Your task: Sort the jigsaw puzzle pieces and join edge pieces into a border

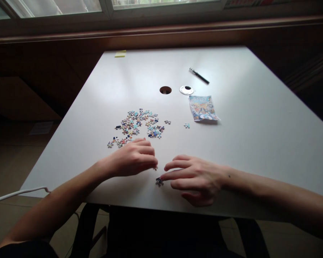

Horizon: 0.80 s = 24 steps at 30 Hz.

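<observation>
White desk (244, 143) below window (56, 7). L hand (136, 156): grip curled, pale pc. (155, 167) at fingertips; can't tell if pinched. R hand (195, 175): grip loose, fingers spread, nothing clasped; index tip at dark pc. (159, 181) nr front edge. Risks: L knuckles brushing puzzle heap (136, 126) may scatter it; excess index push may send dark pc. off edge. Qty: 1 printed sheet (204, 108), 1 pen (199, 76), 1 yellow pad (120, 53), 1 round cover (184, 91); heap pcs. overlap, uncountable.

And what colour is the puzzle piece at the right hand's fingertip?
That puzzle piece looks mostly dark, with greyish patches; the head view shows it.
</observation>
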Each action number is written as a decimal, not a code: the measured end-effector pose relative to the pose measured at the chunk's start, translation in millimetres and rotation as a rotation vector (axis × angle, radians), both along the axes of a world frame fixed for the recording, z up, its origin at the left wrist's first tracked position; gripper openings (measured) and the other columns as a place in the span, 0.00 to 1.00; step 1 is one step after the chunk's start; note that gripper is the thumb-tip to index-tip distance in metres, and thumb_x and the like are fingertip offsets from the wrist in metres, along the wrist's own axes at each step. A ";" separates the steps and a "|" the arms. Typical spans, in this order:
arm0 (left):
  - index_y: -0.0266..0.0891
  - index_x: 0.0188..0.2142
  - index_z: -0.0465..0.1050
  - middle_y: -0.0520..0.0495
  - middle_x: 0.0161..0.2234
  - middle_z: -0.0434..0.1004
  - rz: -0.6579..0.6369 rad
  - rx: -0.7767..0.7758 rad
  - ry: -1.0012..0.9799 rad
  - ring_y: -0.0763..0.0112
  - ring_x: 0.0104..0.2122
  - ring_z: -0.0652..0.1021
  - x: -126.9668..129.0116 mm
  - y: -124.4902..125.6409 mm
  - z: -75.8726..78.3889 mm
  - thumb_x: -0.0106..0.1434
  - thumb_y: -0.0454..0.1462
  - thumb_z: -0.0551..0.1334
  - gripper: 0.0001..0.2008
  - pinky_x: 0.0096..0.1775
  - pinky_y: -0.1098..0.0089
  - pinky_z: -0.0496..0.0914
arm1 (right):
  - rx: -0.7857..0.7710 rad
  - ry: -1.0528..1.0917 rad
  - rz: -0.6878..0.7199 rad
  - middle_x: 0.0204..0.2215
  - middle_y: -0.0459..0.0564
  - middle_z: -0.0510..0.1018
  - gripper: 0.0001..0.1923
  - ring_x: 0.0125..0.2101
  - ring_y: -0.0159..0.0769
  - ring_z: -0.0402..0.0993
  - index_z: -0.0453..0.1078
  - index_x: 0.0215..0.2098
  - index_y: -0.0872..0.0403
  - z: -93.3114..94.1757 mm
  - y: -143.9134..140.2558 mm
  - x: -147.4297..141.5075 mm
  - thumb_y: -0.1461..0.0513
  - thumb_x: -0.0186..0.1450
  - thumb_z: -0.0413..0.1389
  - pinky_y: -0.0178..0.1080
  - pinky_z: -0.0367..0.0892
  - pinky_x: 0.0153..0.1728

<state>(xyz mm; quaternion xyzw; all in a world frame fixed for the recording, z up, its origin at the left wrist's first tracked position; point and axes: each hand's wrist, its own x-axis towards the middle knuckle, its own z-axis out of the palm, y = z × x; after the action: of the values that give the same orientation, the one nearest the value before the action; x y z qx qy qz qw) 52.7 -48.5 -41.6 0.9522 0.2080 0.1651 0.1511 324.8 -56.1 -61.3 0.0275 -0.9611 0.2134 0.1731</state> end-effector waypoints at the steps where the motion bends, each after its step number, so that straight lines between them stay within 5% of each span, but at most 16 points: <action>1: 0.41 0.37 0.76 0.47 0.32 0.78 0.050 0.012 -0.020 0.68 0.36 0.73 -5.7 6.0 -0.8 0.69 0.35 0.60 0.06 0.42 0.65 0.66 | 0.014 -0.018 0.031 0.55 0.56 0.75 0.13 0.56 0.43 0.68 0.69 0.47 0.52 0.2 -1.7 -1.0 0.59 0.65 0.52 0.46 0.65 0.52; 6: 0.43 0.40 0.77 0.46 0.38 0.78 0.086 0.018 -0.051 0.66 0.40 0.75 -28.4 26.4 1.5 0.66 0.31 0.60 0.08 0.45 0.63 0.71 | 0.097 -0.057 -0.018 0.53 0.57 0.76 0.12 0.51 0.42 0.72 0.70 0.46 0.54 0.4 7.3 3.1 0.60 0.67 0.52 0.45 0.67 0.49; 12: 0.45 0.45 0.77 0.44 0.47 0.78 -0.122 -0.145 0.053 0.65 0.46 0.76 -13.4 9.2 8.3 0.65 0.31 0.62 0.12 0.50 0.64 0.72 | 0.238 0.071 -0.560 0.36 0.53 0.80 0.07 0.39 0.41 0.74 0.69 0.42 0.54 -10.0 52.1 26.0 0.65 0.66 0.54 0.44 0.69 0.41; 16: 0.42 0.41 0.78 0.44 0.44 0.78 -0.153 -0.189 0.086 0.65 0.45 0.76 -6.6 0.5 8.8 0.66 0.30 0.62 0.09 0.46 0.68 0.72 | 0.274 0.058 -0.814 0.34 0.54 0.77 0.03 0.35 0.41 0.72 0.69 0.37 0.54 -18.9 66.4 30.8 0.66 0.66 0.53 0.43 0.68 0.39; 21: 0.41 0.38 0.78 0.44 0.41 0.78 -0.128 -0.220 0.073 0.68 0.41 0.77 -13.6 5.1 11.8 0.67 0.32 0.61 0.06 0.43 0.68 0.72 | 0.346 0.015 -0.925 0.35 0.55 0.76 0.01 0.37 0.44 0.69 0.67 0.35 0.54 -21.0 64.6 30.0 0.64 0.65 0.54 0.45 0.66 0.41; 24: 0.40 0.36 0.77 0.45 0.38 0.78 0.052 -0.132 -0.011 0.69 0.38 0.77 -29.5 19.2 14.9 0.67 0.34 0.61 0.05 0.43 0.67 0.71 | 0.336 0.088 -0.898 0.35 0.54 0.76 0.02 0.38 0.44 0.69 0.65 0.35 0.52 -15.9 57.2 27.2 0.65 0.65 0.55 0.46 0.64 0.42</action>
<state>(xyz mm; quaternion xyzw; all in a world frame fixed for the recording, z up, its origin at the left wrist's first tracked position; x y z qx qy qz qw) 23.2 -29.3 -26.6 0.9335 0.2423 0.1602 0.2101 352.0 1.1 -77.3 -0.3536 -0.8909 -0.0420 0.2819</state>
